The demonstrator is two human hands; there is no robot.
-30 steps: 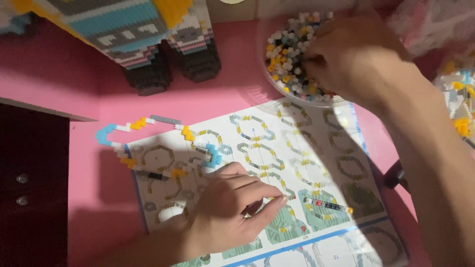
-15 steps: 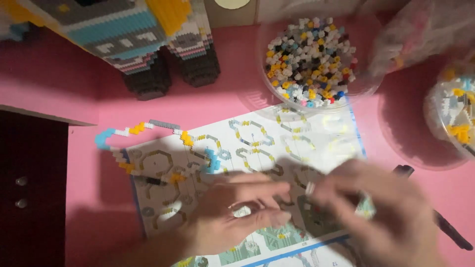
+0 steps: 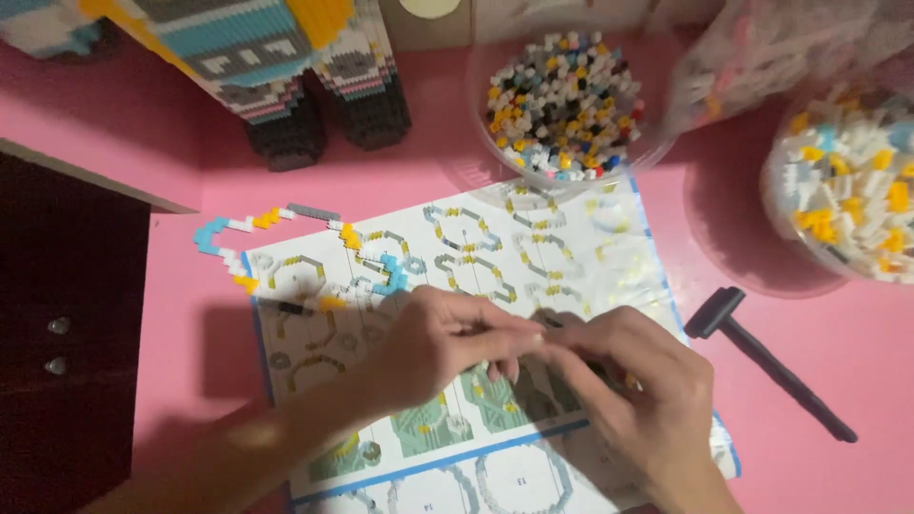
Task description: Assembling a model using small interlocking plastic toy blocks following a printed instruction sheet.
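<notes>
While both hands pinch together over the instruction sheet (image 3: 571, 257) mid-tabletop, left hand (image 3: 438, 343) and right hand (image 3: 638, 400) fingertips narrow on a tiny brick, hidden between them; bead bowl (image 3: 562, 105) lies beyond, toward the far edge.

Warm, fairly dim indoor light falls from above, casting soft shadows of both hands onto the printed paper instruction sheet (image 3: 571, 257), whose upper right part glares pale. The right hand (image 3: 633, 400) and frame edges look blurred.
</notes>
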